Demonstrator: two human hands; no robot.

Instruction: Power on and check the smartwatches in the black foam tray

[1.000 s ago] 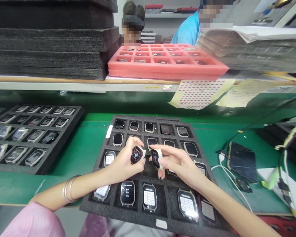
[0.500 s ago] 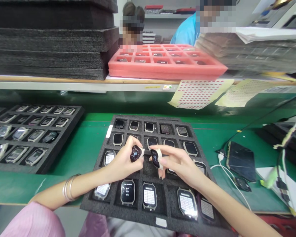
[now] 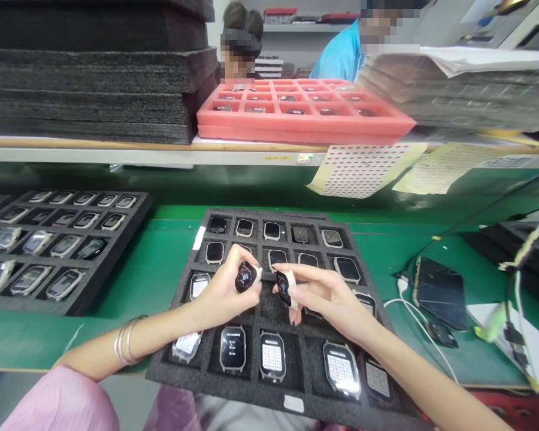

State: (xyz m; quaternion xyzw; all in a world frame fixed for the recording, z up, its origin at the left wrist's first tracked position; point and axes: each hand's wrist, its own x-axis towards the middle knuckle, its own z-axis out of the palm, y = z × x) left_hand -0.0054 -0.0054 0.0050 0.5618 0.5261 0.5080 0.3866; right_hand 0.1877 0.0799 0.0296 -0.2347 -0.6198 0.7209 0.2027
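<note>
A black foam tray [image 3: 193, 359] with compartments holds several smartwatch bodies, some with lit screens. Above its middle, my left hand [image 3: 222, 293] pinches one watch body [image 3: 245, 276], whose dark screen faces me. My right hand [image 3: 326, 296] grips a second watch body [image 3: 284, 288] between thumb and fingers, its screen turned toward the left one. The two watches are close together but apart.
A second black foam tray [image 3: 94, 287] of watches lies at the left on the green table [image 3: 157, 269]. A phone [image 3: 440, 293] with white cables rests at the right. On the shelf above stand stacked black foam [image 3: 94, 78] and a red tray [image 3: 305, 123]. Two people sit behind it.
My left hand has turned its watch slightly and lowered it a little toward the tray. The right hand has barely moved.
</note>
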